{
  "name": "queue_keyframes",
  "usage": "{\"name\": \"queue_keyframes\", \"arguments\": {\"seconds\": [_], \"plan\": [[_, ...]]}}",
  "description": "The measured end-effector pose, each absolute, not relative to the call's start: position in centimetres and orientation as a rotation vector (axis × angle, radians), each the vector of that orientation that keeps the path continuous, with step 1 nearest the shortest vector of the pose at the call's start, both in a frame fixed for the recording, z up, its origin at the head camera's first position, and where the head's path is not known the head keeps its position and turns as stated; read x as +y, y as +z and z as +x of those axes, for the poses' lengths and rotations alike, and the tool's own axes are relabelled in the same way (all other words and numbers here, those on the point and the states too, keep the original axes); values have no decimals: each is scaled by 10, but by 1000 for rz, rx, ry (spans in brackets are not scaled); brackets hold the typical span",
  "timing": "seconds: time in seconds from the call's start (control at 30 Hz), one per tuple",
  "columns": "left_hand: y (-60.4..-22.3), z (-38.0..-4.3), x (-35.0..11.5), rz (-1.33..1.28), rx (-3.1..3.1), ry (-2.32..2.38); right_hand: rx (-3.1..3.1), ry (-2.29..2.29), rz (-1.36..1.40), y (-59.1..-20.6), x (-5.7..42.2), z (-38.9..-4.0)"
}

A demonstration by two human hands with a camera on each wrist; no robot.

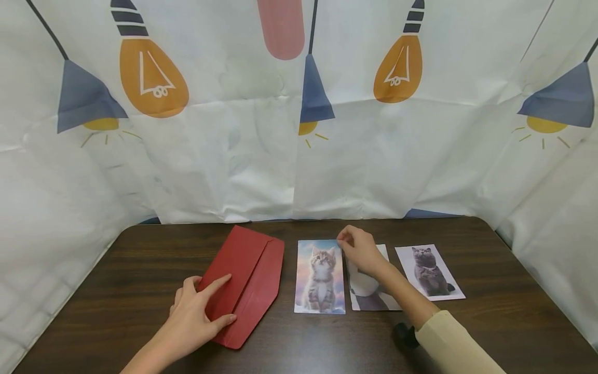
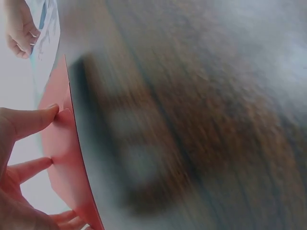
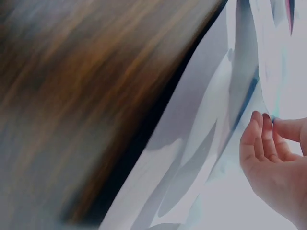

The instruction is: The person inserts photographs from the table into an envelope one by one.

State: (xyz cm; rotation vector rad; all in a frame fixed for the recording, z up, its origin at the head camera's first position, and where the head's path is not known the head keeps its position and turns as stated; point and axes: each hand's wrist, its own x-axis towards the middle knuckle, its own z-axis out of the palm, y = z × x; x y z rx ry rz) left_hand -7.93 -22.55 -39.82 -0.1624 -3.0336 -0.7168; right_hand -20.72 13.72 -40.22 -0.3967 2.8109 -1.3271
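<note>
My left hand (image 1: pixel 193 309) rests on a red envelope (image 1: pixel 247 275) at the left of the table, thumb and index finger spread over its face and the other fingers near its left edge. In the left wrist view, the thumb and index fingertips touch the red paper (image 2: pixel 64 139). With thumb and fingertips, my right hand (image 1: pixel 364 252) pinches the upper right corner of a kitten picture card (image 1: pixel 321 280). The right wrist view shows this hand (image 3: pixel 271 153) holding a thin card corner. Partly hidden under my right forearm lies a second card (image 1: pixel 369 285).
A grey cat card (image 1: pixel 430 272) lies at the right, slightly turned. Dark brown wooden table (image 1: pixel 154 259) runs back to a white curtain (image 1: pixel 261 156) printed with lamps and bulbs. A small black device (image 1: pixel 405 335) sits at my right wrist.
</note>
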Motion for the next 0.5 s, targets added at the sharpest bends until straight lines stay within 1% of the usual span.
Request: {"name": "queue_keyframes", "arguments": {"seconds": [0.5], "plan": [[-397, -84, -215, -188, -2920, -701, 2681, -1572, -290, -401, 137, -204]]}}
